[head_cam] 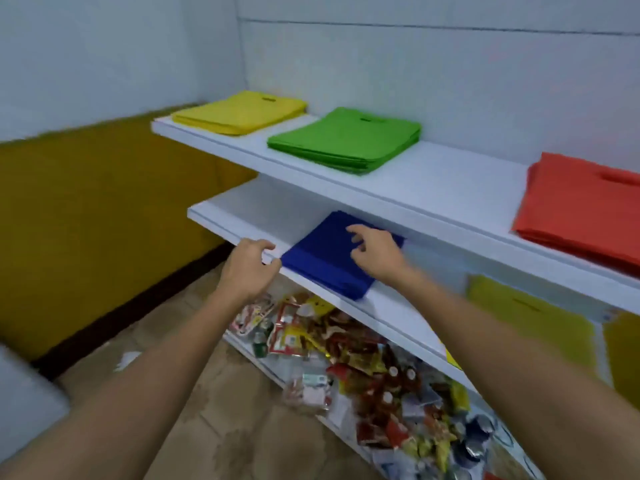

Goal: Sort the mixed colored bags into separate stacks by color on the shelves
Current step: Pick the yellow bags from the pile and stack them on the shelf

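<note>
Head view: two white shelves run from far left to near right along a pale wall. On the upper shelf (450,181) lie three sorted piles, well apart: a yellow stack (239,112) at the far left, a green stack (346,140) to its right, and a red stack (581,209) at the right edge of the frame, partly cut off. On the lower shelf (242,216) a blue stack (322,258) lies flat, its near edge level with the shelf's front lip. The right hand (375,252) is over the blue stack, fingers loosely spread and holding nothing. The left hand (247,268) has its fingers curled at the shelf's front lip, just beside the blue stack's near left corner; motion blur leaves it unclear whether it grips the lip, the corner, or neither. Further right on the lower shelf, blurred yellow bags (530,317) show behind the right forearm. Below, a bottom shelf holds a jumble of snack packets (363,358) above the tiled floor (214,393).
</note>
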Motion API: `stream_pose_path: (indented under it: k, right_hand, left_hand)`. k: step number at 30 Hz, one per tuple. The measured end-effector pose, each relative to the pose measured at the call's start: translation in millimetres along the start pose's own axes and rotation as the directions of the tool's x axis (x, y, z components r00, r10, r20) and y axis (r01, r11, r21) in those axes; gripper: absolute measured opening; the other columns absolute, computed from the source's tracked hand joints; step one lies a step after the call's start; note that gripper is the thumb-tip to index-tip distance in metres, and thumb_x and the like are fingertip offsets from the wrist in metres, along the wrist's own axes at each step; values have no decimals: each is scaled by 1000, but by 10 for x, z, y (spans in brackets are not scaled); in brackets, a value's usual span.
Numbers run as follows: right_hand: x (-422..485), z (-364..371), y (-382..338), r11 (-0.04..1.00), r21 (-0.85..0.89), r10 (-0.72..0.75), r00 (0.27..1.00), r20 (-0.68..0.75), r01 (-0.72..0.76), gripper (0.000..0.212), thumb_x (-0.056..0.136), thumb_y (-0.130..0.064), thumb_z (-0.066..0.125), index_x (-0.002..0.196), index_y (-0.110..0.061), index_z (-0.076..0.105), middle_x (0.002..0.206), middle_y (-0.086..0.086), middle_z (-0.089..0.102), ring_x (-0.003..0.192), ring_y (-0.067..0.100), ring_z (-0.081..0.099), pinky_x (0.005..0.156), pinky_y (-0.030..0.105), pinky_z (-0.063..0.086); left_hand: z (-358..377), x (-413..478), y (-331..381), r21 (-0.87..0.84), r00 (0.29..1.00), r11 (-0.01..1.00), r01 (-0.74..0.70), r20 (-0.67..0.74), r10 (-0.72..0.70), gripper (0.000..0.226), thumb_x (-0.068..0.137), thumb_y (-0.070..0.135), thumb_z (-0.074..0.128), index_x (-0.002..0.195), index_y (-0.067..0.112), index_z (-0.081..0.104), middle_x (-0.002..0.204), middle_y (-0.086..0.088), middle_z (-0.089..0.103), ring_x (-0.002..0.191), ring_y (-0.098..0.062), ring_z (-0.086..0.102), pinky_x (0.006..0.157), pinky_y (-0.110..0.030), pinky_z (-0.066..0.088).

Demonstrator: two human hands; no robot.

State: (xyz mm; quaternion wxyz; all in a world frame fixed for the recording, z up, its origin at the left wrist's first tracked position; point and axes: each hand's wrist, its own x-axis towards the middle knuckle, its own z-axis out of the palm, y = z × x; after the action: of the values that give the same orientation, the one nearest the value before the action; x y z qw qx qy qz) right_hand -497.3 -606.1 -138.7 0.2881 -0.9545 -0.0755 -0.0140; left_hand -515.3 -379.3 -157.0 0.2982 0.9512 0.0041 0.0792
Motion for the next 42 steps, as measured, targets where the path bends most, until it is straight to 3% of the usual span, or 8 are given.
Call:
stream_pose_path:
  k: [3, 7, 13, 17, 23, 31, 35, 42]
  right_hand:
    - [271, 331, -926, 978, 40, -207, 974, 91, 204, 53, 90, -5, 44, 142, -13, 35, 134, 14, 49, 114, 28, 53, 93, 42, 47]
    - [730, 743, -1937, 926, 91, -373, 922, 100, 365, 57, 90, -7, 46, 144, -15, 31, 135, 13, 47, 118, 28, 49, 99, 40, 42]
    - [1525, 1376, -3044, 894, 89, -445, 891, 84, 438, 61, 89, -8, 48, 146, -18, 28, 131, 11, 51, 114, 26, 52, 92, 42, 48]
    - [1997, 1691, -3495, 896, 127, -436, 897, 77, 425, 60, 89, -8, 48, 145, -17, 28, 133, 12, 49, 115, 26, 51, 94, 43, 48]
    - [2621, 1946, -3817, 906, 95, -420, 904, 72, 413, 59, 90, -8, 47, 145, -19, 28, 133, 10, 48, 115, 25, 51, 91, 42, 49]
    - [3788, 1978, -4028, 908, 52, -416, 909, -1, 416, 61, 89, -7, 48, 146, -16, 28, 130, 12, 52, 105, 25, 56, 89, 41, 50]
    - [4497, 1792, -4048, 937, 46, -344, 937, -55, 346, 62, 86, -6, 47, 145, -15, 32, 134, 14, 50, 121, 30, 48, 97, 40, 44]
    - [5219, 1265, -3459, 983, -12, -184, 959, -218, 186, 55, 85, -6, 47, 139, -15, 40, 130, 13, 53, 117, 30, 50, 95, 39, 45]
  left_hand:
    - [-729, -6, -529, 75, 987, 993, 90, -139, -79, 38, 83, 30, 53, 114, 12, 64, 117, -11, 59, 106, -29, 55, 81, -33, 43]
    - [-1462, 107, -1263, 106, 937, 963, 248, -277, -212, 37, 89, 30, 52, 124, 18, 56, 126, -11, 50, 105, -29, 55, 88, -36, 46]
    - [-2262, 396, -2240, 111, 907, 940, 323, -319, -274, 34, 91, 29, 52, 123, 19, 56, 133, -10, 45, 83, -26, 61, 76, -36, 49]
    - [-2632, 690, -2741, 123, 910, 940, 317, -318, -265, 31, 90, 29, 53, 120, 22, 57, 133, -6, 44, 102, -22, 56, 85, -38, 49]
    - [-2851, 1270, -3159, 130, 913, 942, 311, -316, -257, 31, 90, 29, 53, 120, 22, 56, 132, -6, 45, 104, -20, 54, 82, -35, 48]
    - [-2953, 2458, -3388, 101, 933, 965, 243, -295, -204, 32, 88, 27, 55, 119, 23, 58, 126, -6, 48, 111, -23, 52, 92, -37, 44]
    - [-3046, 3151, -3394, 116, 941, 974, 195, -301, -152, 32, 87, 24, 56, 119, 22, 58, 124, -6, 51, 108, -22, 53, 93, -36, 43]
    - [-2813, 4393, -3206, 85, 973, 996, 30, -230, -10, 32, 86, 19, 57, 118, 18, 60, 121, -10, 54, 106, -24, 55, 91, -32, 41]
